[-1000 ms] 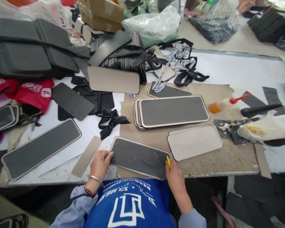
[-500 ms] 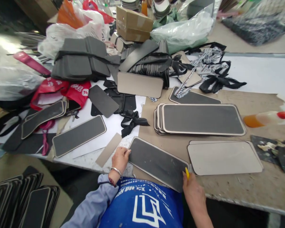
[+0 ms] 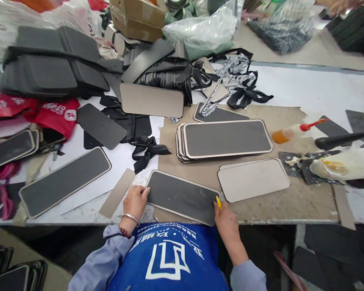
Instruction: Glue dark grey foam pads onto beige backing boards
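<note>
A dark grey rectangular panel [image 3: 182, 196] with rounded corners and a pale edge lies aslant at the table's front edge, close to my blue apron. My left hand [image 3: 136, 202] pinches its left end between thumb and fingers. At the other end, my right hand [image 3: 226, 220] is closed with a small yellow tool [image 3: 219, 203] sticking up from it, resting against the panel's corner. Most of that tool is hidden in the fingers. Just beyond the panel sits a stack of similar dark panels [image 3: 227, 138]. To the right lie beige panels [image 3: 255, 180], overlapping.
Another dark panel [image 3: 65, 182] and a beige strip [image 3: 117, 193] lie left. An orange-filled squeeze bottle [image 3: 288, 133], a black-handled tool [image 3: 341, 140] and a glue-smeared container [image 3: 342, 165] stand or lie right. Bundled dark pieces [image 3: 51, 64] and a cardboard box [image 3: 138, 18] are behind.
The view has swung right, so things sit farther left in it and more of the table's right side shows. Both hands stay at the ends of the panel.
</note>
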Tool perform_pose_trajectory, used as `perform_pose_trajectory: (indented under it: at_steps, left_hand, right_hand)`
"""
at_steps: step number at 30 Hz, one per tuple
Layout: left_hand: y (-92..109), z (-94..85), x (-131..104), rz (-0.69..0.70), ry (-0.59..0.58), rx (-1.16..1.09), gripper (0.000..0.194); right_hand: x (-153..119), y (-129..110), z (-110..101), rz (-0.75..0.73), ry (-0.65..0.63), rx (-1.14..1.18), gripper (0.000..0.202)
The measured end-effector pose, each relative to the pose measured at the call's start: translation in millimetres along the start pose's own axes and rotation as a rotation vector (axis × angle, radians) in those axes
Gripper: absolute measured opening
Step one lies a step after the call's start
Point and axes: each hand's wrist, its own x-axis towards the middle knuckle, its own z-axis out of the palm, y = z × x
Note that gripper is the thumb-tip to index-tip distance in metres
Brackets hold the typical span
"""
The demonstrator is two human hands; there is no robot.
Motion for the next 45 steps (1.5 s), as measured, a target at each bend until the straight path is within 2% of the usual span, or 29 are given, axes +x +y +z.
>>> perform_pose_trajectory:
  at_steps: [12,23,32,41,45]
  left_hand:
    - [0,1.2,-1,0.007,0.005,0.045,0.022]
    - [-2,3.7,-3,0.040,0.041,0.048,0.022]
    - [-9,15.7,-3,0.040,0.195,-0.036,0.019]
    - [-14,30.5,-4,0.165,0.275,-0.038,0.020]
    - [-21,35.0,-5,0.181,0.369,-0.039,0.022]
  right_hand:
    - [-2,-2,5,0.047,0.000,-0.008,0.028]
    - [2,-4,0,0.057,-0.087,-0.036,0.030]
    - [6,-2,-6,0.036,-0.124,-0.063,0.032]
    - [3,-4,-13,0.038,-0.178,-0.059,0.030]
    - [3,-3,-15,0.019,-0.208,-0.058,0.029]
